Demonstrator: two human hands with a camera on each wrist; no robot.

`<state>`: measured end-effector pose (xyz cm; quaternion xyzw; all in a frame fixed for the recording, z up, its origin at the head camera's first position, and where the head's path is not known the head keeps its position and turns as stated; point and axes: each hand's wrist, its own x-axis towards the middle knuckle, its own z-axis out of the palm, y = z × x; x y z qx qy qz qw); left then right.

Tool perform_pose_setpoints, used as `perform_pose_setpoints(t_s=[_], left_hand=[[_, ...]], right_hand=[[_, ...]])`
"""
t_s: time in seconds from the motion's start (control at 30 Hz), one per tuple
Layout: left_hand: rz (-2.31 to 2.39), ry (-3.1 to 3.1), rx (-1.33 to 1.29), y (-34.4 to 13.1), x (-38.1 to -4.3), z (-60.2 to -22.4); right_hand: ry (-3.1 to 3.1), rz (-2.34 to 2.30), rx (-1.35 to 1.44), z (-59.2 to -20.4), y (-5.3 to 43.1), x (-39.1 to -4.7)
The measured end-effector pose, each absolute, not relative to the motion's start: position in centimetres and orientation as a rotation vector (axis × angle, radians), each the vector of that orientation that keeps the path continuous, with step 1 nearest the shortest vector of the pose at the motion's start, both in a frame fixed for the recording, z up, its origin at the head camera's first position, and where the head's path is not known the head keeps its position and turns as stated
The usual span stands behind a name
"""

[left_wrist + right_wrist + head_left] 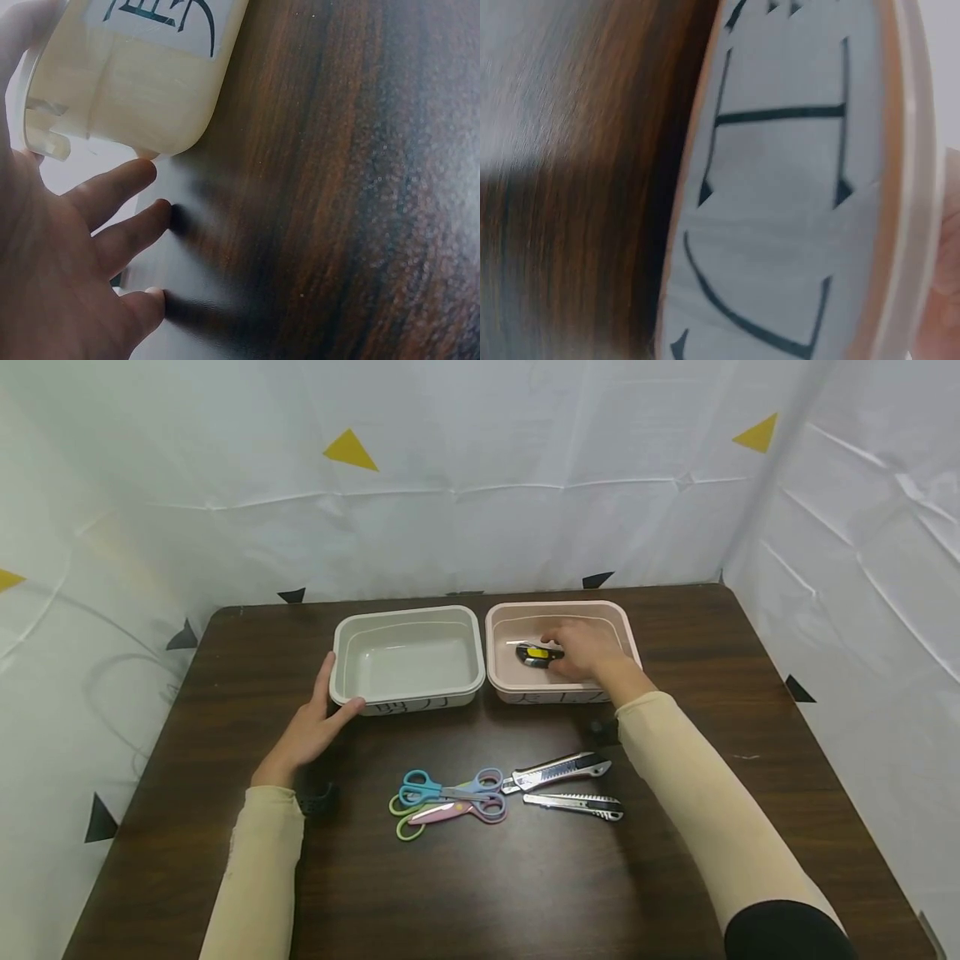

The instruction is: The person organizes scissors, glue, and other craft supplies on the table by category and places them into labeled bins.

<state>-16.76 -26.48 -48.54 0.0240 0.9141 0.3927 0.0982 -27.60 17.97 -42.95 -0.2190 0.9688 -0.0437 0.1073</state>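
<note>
My left hand [311,727] rests at the near left corner of a pale grey-green bin [408,697], thumb along the front rim and fingers straight along its side. In the left wrist view, the spread fingers [112,191] stand beside the bin's labelled wall [127,97]. My right hand [585,647] reaches down inside a pink bin [562,687] and pinches the end of a black and yellow utility knife [536,654]. The pink bin's labelled front [772,165] fills much of the right wrist view and hides most of that hand.
On the brown table [450,893] nearer me lie blue-handled scissors [442,792] and pink scissors [450,812], with green handles [408,829] under them. To their right are a large silver utility knife [562,771] and a slimmer one [573,805]. White sheeting [487,543] surrounds the table.
</note>
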Motion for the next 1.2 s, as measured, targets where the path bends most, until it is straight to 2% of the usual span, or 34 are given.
perform_pose_setpoints(t_s=[0.5,0.67,1.03,1.2], left_hand=[[1.165,2.694,0.066,-26.4,-16.4,-48.5],[1.168,2.698,0.074,-26.3,-16.4,-48.3],[1.181,2.697,0.085,-26.2,-16.3,-48.5],[1.178,2.693,0.088,-26.1,-16.2,-48.4]], right_hand=[[2.969,-0.329,-0.621,-39.4,17.5,-24.6],[3.045,-0.389,-0.721,-38.7,17.9,-23.1],[3.155,-0.498,-0.967,-39.2,19.2,-18.0],[3.135,-0.544,-0.986,-40.3,19.5,-14.8]])
